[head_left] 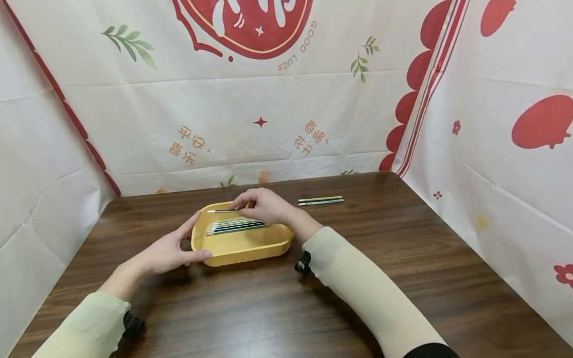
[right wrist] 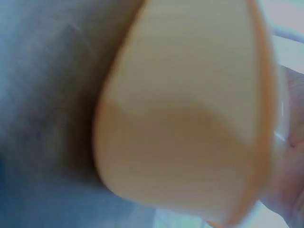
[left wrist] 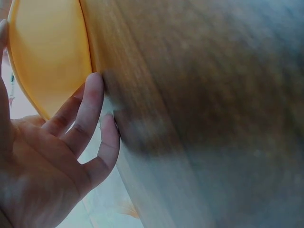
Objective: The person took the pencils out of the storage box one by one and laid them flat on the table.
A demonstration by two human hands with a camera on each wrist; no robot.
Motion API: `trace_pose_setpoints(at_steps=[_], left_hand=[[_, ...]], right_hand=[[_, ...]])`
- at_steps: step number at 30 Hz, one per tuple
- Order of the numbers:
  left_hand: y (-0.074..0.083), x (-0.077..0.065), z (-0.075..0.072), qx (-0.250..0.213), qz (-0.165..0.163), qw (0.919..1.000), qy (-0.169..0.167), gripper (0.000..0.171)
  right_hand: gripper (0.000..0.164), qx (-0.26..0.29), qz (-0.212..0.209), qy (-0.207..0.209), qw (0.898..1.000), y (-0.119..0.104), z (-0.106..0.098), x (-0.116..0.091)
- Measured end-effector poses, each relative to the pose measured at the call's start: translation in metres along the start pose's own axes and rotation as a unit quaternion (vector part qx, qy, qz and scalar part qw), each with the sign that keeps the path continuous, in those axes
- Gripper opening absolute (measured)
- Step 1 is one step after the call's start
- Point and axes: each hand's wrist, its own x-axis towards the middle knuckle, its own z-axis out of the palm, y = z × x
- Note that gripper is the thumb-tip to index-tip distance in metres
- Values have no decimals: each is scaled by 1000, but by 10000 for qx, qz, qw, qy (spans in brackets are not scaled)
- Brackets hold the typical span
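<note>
Where the backdrop (head_left: 241, 99) rises behind the surface (head_left: 250, 308): pale cloth with leaf prints; a red roundel (head_left: 257, 47), cut by the head view's upper edge, carries GOOD LUCK curving along its lower right, its large white characters too cropped to read; below, in orange, 平安喜乐 at left and 春暖花开 at right.
Surface: dark wood grain, bearing the tray and two pencils.
Sleeves: pale green, the right sleeve (head_left: 367, 283) and the left sleeve (head_left: 85, 323) entering from the lower corners.
Yellow tray (head_left: 250, 255): shallow, rounded at the corners, between the two hands.
Left grip (head_left: 165, 253): clamped on the tray's left end, thumb along the near rim, forefinger at the far side; the left wrist view shows other fingers bent beneath.
Right grip (head_left: 266, 206): arched over the tray, back upward, thumb and fingertips together on the held pencil (head_left: 223, 211), whose silvery end points left.
Pencil row (head_left: 236, 228): side by side inside the tray, partly hidden by the right grip; any lettering too small to read.
Loose pair (head_left: 320, 202): two pencils near each other on the surface, right of the tray, tips rightward.
</note>
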Motion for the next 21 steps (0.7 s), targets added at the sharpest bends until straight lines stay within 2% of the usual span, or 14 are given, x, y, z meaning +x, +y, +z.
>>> trace_pose_setpoints(at_steps=[6, 10, 21], left_hand=[[0, 1, -1, 14, 8, 10000, 26, 126], [0, 1, -1, 44, -5, 10000, 40, 126], [0, 0, -1, 76, 1, 10000, 22, 125]], right_hand=[[25, -21, 32, 250, 9997, -2, -29, -11], [25, -70, 91, 345, 9993, 5, -45, -22], [24, -397, 592, 723, 9948, 53, -74, -61]])
